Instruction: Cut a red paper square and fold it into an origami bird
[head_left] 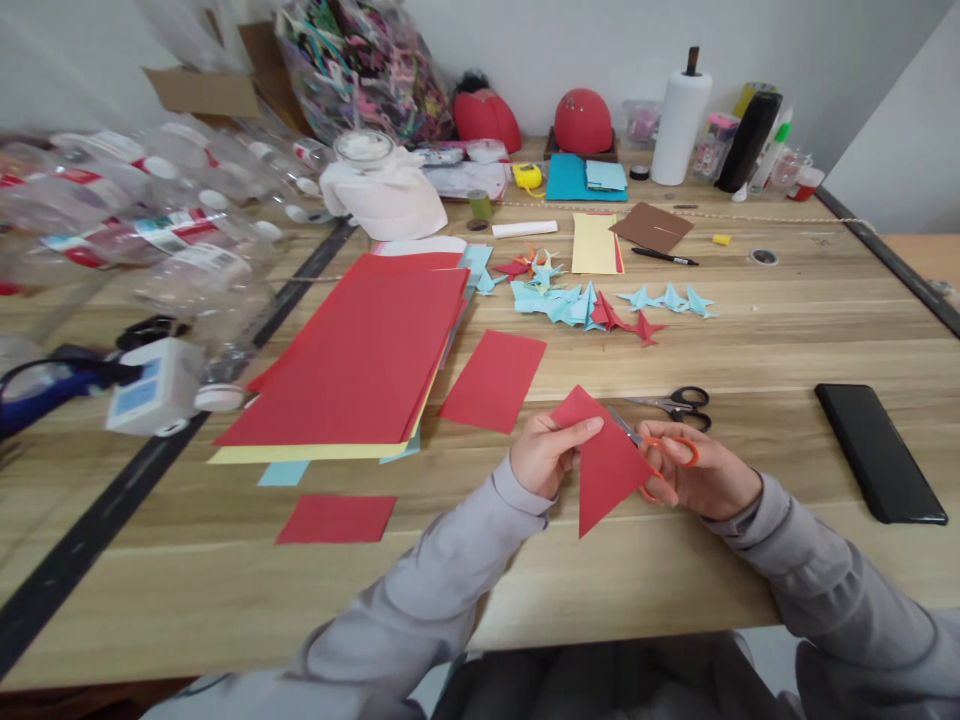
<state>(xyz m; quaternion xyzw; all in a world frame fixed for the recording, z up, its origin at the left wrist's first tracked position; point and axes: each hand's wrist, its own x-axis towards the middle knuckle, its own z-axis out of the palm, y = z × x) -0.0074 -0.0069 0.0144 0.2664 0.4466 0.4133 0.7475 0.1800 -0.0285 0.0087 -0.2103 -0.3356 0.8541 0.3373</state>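
Note:
Between thumb and fingers, my left hand pinches a folded triangular piece of red paper. My right hand has its fingers in the orange handles of a pair of scissors, whose blades lie along the paper's upper right edge. Whether the blades are parted I cannot tell. Just behind that hand lie black-handled scissors. A red paper rectangle rests beyond my left hand, and a smaller red piece sits to its left. The big stack of red sheets covers yellow and blue sheets.
Folded blue paper cranes and red ones lie mid-table. A black phone is at the right. Plastic bottles crowd the left side. Along the back stand a white roll, red pincushion-like domes and a yellow tape measure.

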